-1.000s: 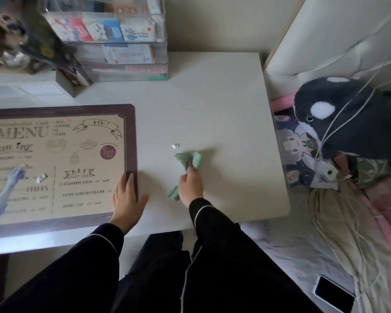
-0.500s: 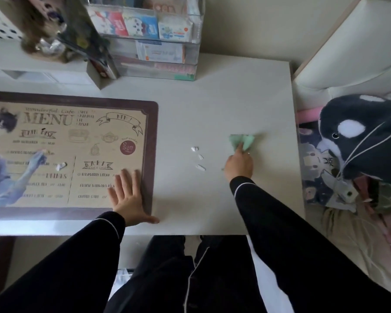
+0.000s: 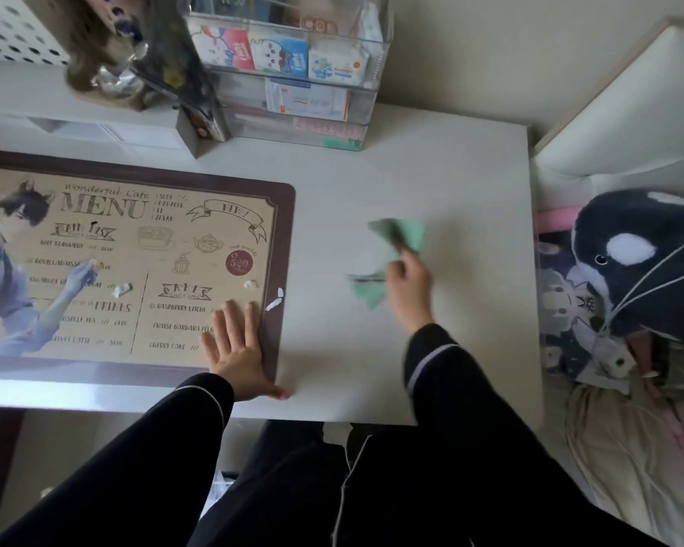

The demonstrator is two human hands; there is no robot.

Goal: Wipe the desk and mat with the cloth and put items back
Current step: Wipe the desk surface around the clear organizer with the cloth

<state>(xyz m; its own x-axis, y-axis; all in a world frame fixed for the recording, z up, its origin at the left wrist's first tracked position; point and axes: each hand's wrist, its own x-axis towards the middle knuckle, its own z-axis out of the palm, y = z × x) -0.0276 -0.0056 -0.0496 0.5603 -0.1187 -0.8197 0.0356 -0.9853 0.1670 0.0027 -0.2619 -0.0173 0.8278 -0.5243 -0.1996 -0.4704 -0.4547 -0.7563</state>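
My right hand (image 3: pixel 409 288) grips a crumpled green cloth (image 3: pixel 399 234) over the right half of the white desk (image 3: pixel 431 163); the hand and cloth are motion-blurred. My left hand (image 3: pixel 235 347) lies flat with spread fingers on the lower right corner of the brown-bordered menu mat (image 3: pixel 135 246). Small white scraps (image 3: pixel 274 300) lie on the mat's right edge, with others further left on the mat (image 3: pixel 121 289).
A clear stacked organizer (image 3: pixel 293 73) with small boxes stands at the desk's back. A blurred figure and white shelf (image 3: pixel 95 124) sit at back left. A black-and-white orca plush (image 3: pixel 644 266) lies on the bed right of the desk.
My right hand has swept the cloth leftward and the white scraps have moved from the bare desk onto the mat's right edge. My left hand stays pressed on the mat.
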